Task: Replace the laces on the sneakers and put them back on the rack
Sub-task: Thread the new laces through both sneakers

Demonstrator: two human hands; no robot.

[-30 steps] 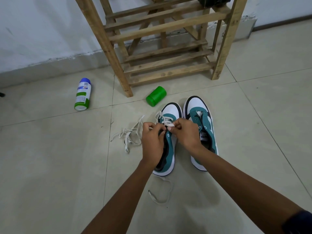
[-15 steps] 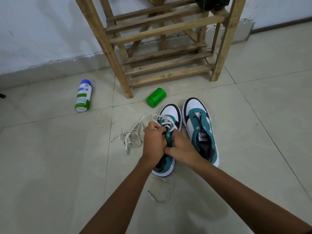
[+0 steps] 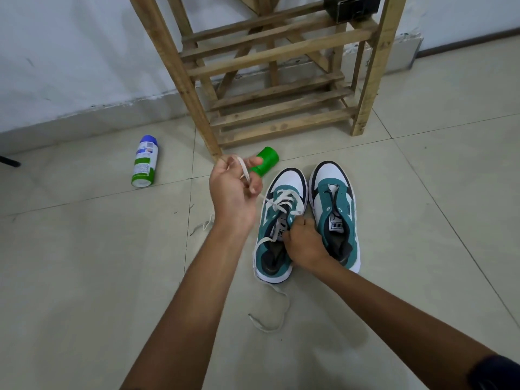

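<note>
head view: a white lace [image 3: 245, 172] is pinched in the raised left hand [image 3: 233, 190], while the left sneaker [image 3: 277, 220], on the floor before the rack [image 3: 270, 80], is gripped by the right hand [image 3: 305, 243]. if pulled too hard, the lace could be dragged out of its eyelets.

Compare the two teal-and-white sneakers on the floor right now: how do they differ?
The left teal-and-white sneaker has a white lace crisscrossed through its front eyelets; the right teal-and-white sneaker shows bare eyelets. The right hand grips the left sneaker, and the left hand pulls its lace up; no hand holds the right sneaker. Both stand upright side by side, toes toward the wooden rack.
</note>
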